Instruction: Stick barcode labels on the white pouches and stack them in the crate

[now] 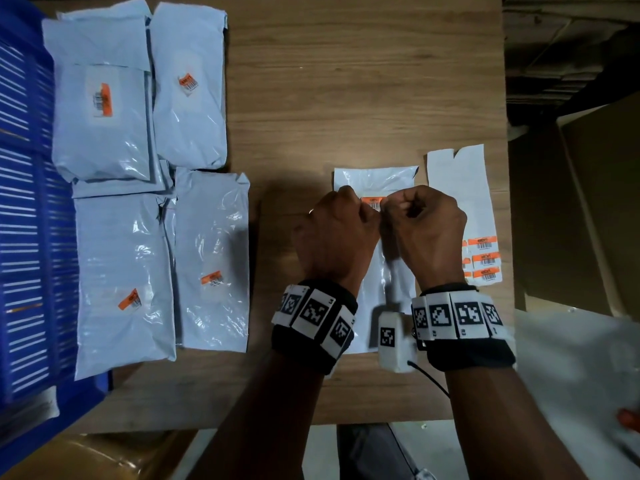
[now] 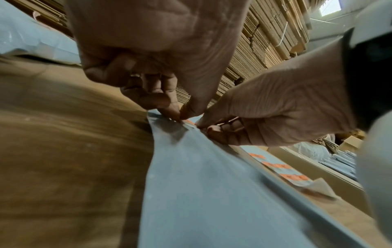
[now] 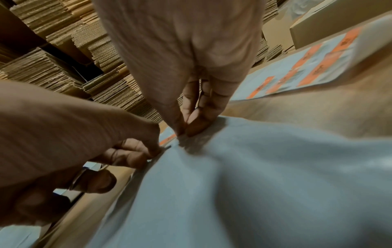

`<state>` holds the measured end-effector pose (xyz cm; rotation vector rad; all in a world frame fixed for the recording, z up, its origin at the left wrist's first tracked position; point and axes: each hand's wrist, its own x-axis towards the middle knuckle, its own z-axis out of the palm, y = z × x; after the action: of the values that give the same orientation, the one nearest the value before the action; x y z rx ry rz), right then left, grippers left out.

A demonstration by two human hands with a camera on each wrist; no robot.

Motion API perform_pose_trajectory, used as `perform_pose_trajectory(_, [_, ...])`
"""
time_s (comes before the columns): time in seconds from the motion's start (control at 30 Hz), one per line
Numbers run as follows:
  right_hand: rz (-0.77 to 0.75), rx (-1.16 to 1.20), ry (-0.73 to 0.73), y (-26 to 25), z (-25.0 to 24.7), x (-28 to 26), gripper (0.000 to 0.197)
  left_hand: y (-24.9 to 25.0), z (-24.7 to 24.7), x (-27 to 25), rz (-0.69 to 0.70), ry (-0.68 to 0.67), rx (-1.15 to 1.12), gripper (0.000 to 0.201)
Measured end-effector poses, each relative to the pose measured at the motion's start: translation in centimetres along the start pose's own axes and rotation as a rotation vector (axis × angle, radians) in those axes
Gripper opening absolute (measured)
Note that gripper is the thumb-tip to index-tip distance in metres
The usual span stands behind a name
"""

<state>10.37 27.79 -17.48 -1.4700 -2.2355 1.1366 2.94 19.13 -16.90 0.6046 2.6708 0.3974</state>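
Pinching an orange-and-white barcode label from both ends, the left hand and right hand hide most of it; each grip seems closed on it, over the flat white plastic pouch on the wooden surface.

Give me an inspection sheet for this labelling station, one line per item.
Surface: wooden table.
Job's things: white pouch flat under the hands; barcode label pinched over it; four labelled pouches beside the blue crate.
Clutter: label sheet at right, few labels left.
Grippers: left hand and right hand both pinch the label.
Cables: black cable from the wrist camera.
Surroundings: stacked cardboard.
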Motion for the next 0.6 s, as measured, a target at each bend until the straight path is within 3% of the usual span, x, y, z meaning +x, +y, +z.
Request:
perform_pose_trajectory(0.43, [-0.005,0.022,0.063,0.7,0.3,-0.4,0.003,-0.9,0.0,0.2,-0.037,-0.064,-0.062,0.026])
perform_pose_trajectory(0.6, [-0.002,0.064,0.089,1.0,0.4,-0.1,0.019,-1.2,0.4,0.4,-0.024,-0.062,-0.052,0.043])
